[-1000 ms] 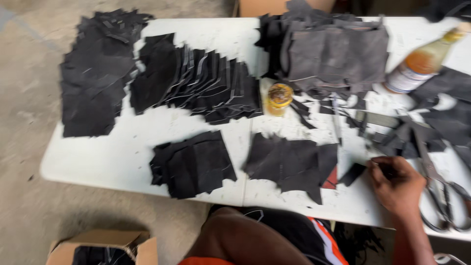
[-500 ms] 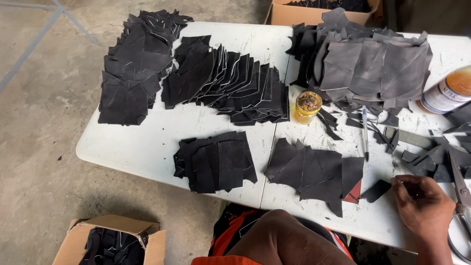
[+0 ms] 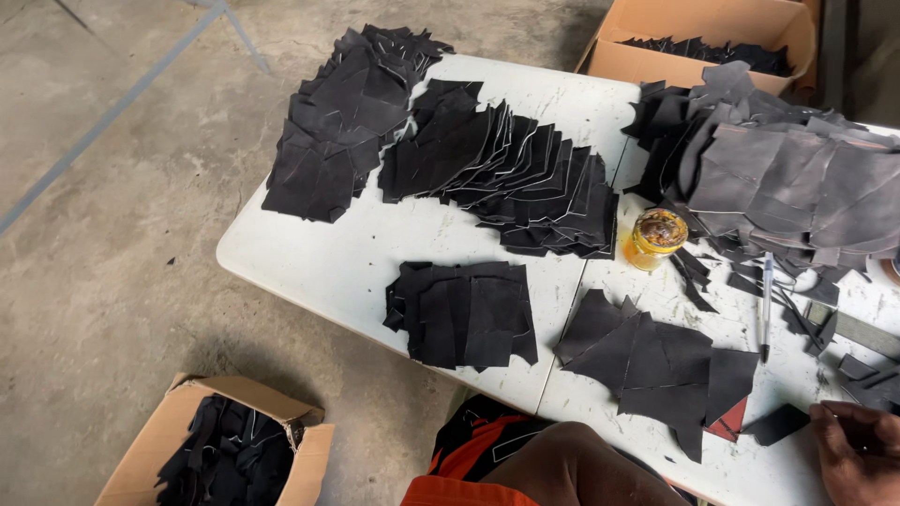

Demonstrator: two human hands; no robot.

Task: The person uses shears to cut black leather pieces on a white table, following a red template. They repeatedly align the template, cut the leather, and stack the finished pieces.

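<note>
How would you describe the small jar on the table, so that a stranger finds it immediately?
On the white table, look near the middle seam, between the fanned row of black pieces and the grey pile. The jar stands there, open: the only round, amber-yellow thing among flat dark pieces.

Five heaps of dark leather pieces are counted on the white surface point(image 3: 375, 253): one at the far left corner point(image 3: 342, 122), one fanned beside it point(image 3: 511, 173), one greyer at the far right point(image 3: 787, 173), and two by the near edge point(image 3: 464, 314) point(image 3: 656, 361). One amber jar point(image 3: 656, 237), one pen point(image 3: 767, 309) and two cardboard boxes point(image 3: 155, 450) point(image 3: 703, 19) are seen. One hand point(image 3: 858, 454) is visible.
</note>
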